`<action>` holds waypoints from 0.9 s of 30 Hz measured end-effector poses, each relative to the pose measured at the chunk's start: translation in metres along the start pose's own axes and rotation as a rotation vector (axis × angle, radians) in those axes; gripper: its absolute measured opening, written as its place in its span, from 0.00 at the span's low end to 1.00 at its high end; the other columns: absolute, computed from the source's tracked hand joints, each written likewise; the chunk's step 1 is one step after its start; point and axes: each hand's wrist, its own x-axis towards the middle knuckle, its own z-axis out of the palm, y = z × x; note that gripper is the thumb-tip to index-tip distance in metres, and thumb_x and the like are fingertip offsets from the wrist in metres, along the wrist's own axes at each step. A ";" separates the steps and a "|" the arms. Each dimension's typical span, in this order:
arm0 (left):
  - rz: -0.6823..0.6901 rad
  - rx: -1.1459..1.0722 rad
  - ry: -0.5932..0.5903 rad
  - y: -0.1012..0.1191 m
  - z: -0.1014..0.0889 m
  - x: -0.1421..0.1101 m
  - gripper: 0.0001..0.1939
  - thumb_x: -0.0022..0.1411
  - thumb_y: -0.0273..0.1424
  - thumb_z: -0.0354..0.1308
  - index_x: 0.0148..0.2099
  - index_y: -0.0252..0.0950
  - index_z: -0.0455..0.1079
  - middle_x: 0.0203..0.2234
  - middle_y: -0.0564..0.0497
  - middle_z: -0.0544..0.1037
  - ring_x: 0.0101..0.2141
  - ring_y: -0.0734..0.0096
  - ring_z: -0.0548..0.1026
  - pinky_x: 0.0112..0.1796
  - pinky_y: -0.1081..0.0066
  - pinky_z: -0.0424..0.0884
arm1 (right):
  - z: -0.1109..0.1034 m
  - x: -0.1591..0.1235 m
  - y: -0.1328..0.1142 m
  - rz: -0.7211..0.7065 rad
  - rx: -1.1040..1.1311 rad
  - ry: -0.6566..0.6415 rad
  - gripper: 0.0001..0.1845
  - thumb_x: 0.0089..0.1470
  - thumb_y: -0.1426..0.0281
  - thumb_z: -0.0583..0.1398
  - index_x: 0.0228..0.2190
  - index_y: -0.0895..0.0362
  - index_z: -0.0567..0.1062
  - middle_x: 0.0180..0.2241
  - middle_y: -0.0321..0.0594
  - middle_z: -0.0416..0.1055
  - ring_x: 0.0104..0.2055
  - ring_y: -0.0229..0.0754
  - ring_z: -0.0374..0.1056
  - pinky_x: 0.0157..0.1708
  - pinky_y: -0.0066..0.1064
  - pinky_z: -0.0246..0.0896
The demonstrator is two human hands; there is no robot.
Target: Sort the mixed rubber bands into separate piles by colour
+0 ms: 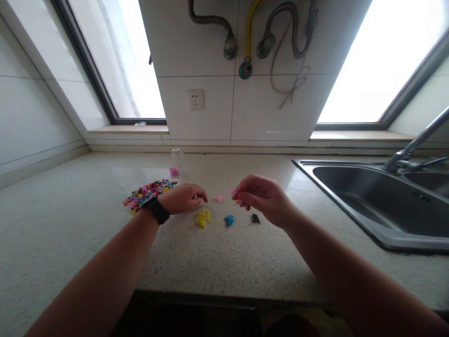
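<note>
My left hand (183,198), with a black watch on the wrist, rests on the speckled countertop (70,224) with fingers curled; what they hold, if anything, is hidden. My right hand (263,196) hovers just above the counter and pinches a small pink piece (232,192) at its fingertips. A mixed pile of small colourful pieces (147,193) lies left of my left hand. Between and below the hands sit small sorted heaps: pink (219,199), yellow (203,218), blue (229,220) and black (256,218).
A clear small jar (177,157) and a pink object (173,171) stand behind the pile. A steel sink (379,206) with a tap (414,147) fills the right side. The tiled wall carries a socket (196,99) and hoses (266,37). Windows flank it.
</note>
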 end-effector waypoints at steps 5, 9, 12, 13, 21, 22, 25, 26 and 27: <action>-0.006 0.012 0.001 0.001 0.000 0.000 0.15 0.61 0.25 0.50 0.43 0.38 0.77 0.36 0.49 0.79 0.37 0.68 0.74 0.41 0.69 0.66 | 0.001 0.001 0.002 0.029 -0.016 0.025 0.09 0.53 0.65 0.65 0.32 0.57 0.74 0.31 0.39 0.78 0.25 0.32 0.67 0.24 0.26 0.63; -0.018 0.020 0.002 0.001 -0.001 0.000 0.15 0.61 0.26 0.50 0.44 0.38 0.76 0.35 0.49 0.79 0.37 0.68 0.74 0.41 0.69 0.66 | 0.000 0.003 0.008 0.039 -0.036 0.030 0.09 0.54 0.64 0.65 0.32 0.57 0.74 0.29 0.38 0.76 0.25 0.32 0.66 0.23 0.26 0.62; -0.021 0.018 -0.001 0.001 -0.001 0.000 0.15 0.61 0.26 0.50 0.44 0.38 0.76 0.35 0.49 0.79 0.37 0.68 0.74 0.41 0.69 0.66 | -0.001 0.004 0.012 0.036 -0.058 0.043 0.09 0.53 0.64 0.64 0.32 0.57 0.75 0.27 0.37 0.75 0.24 0.31 0.65 0.23 0.25 0.62; -0.019 0.018 -0.001 0.002 -0.001 0.000 0.15 0.61 0.25 0.50 0.44 0.38 0.76 0.36 0.49 0.79 0.37 0.68 0.74 0.42 0.69 0.66 | -0.001 0.005 0.013 0.035 -0.069 0.049 0.09 0.53 0.64 0.64 0.32 0.57 0.75 0.27 0.36 0.74 0.24 0.31 0.64 0.23 0.25 0.61; -0.014 0.017 -0.003 0.002 -0.001 -0.001 0.15 0.61 0.25 0.50 0.44 0.37 0.76 0.35 0.49 0.79 0.37 0.68 0.74 0.41 0.69 0.66 | -0.001 0.005 0.015 0.020 -0.102 0.054 0.08 0.54 0.65 0.63 0.32 0.57 0.73 0.26 0.33 0.69 0.22 0.30 0.61 0.20 0.25 0.59; -0.016 0.014 -0.005 0.002 -0.001 -0.001 0.15 0.61 0.25 0.50 0.44 0.37 0.76 0.35 0.49 0.79 0.37 0.68 0.74 0.41 0.69 0.66 | -0.001 0.006 0.015 0.018 -0.103 0.053 0.08 0.54 0.65 0.63 0.32 0.57 0.73 0.26 0.33 0.69 0.22 0.30 0.61 0.20 0.25 0.59; -0.019 0.009 -0.010 0.002 -0.001 0.000 0.15 0.61 0.25 0.50 0.44 0.38 0.76 0.34 0.49 0.79 0.36 0.69 0.74 0.41 0.70 0.66 | -0.001 0.007 0.019 -0.022 -0.089 0.056 0.06 0.55 0.67 0.62 0.33 0.55 0.70 0.28 0.33 0.69 0.23 0.30 0.61 0.21 0.25 0.59; -0.017 0.010 -0.010 0.002 -0.002 0.000 0.15 0.61 0.25 0.50 0.44 0.38 0.76 0.34 0.49 0.79 0.36 0.68 0.74 0.41 0.69 0.66 | -0.002 0.007 0.020 -0.040 -0.083 0.061 0.05 0.56 0.68 0.61 0.33 0.55 0.69 0.29 0.32 0.69 0.23 0.30 0.61 0.21 0.25 0.59; -0.018 0.011 -0.012 0.002 -0.002 -0.001 0.15 0.61 0.26 0.49 0.44 0.38 0.76 0.34 0.49 0.79 0.36 0.68 0.74 0.40 0.70 0.66 | -0.002 0.007 0.022 -0.054 -0.081 0.066 0.04 0.57 0.68 0.59 0.33 0.54 0.68 0.29 0.32 0.69 0.23 0.30 0.61 0.21 0.25 0.59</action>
